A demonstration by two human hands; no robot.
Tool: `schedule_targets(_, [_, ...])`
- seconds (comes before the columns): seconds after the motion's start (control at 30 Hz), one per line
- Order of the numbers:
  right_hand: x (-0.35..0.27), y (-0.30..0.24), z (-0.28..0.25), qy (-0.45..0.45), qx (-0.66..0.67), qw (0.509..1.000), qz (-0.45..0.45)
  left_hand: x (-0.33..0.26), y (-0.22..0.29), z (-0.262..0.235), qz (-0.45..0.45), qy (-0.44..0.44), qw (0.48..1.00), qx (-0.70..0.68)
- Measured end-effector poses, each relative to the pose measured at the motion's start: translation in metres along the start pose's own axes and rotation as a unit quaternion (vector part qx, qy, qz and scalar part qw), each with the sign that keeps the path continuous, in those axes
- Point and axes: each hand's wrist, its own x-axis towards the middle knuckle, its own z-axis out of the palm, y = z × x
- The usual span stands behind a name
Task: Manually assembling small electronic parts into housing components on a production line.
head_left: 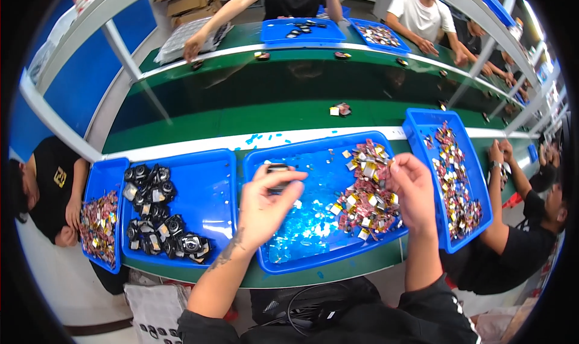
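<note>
Above the middle blue tray (248, 247), my left hand (265, 202) has its fingers curled round a small black part (277, 174), most of it hidden by the fingers. My right hand (415, 190) is closed in a pinch over the right side of this tray; what is between the fingertips is too small to make out. Below and beside that hand lies a heap of small reddish circuit boards (369, 202) with white and yellow pieces. Bits of shiny blue film (301, 223) cover the tray's left and middle floor.
To the left, a blue tray (211, 163) holds black camera-like units (158, 211); a narrower tray (102, 175) of boards adjoins it. Another tray of boards (416, 124) stands right. Beyond runs a green conveyor (241, 115) carrying a few parts. Co-workers sit across and at both sides.
</note>
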Motion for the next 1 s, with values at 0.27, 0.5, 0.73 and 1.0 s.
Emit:
schedule_targets(0.27, [-0.022, 0.002, 0.061, -0.080, -0.015, 0.996, 0.047, -0.009, 0.001, 0.024, 0.299, -0.020, 0.926, 0.228])
schedule_targets(0.5, [-0.025, 0.012, 0.078, -0.028, -0.138, 0.980, -0.139, -0.007, -0.005, 0.018, 0.083, -0.055, 0.995, 0.012])
schedule_targets(0.73, [-0.019, -0.007, 0.076, -0.143, -0.232, 0.957, -0.100, -0.012, 0.000, 0.016, 0.100, -0.085, 0.991, 0.026])
schedule_targets(1.0, [-0.017, -0.014, 0.077, -0.167, -0.313, 0.934, -0.032, -0.010, -0.007, 0.019, 0.127, -0.080, 0.986, 0.072])
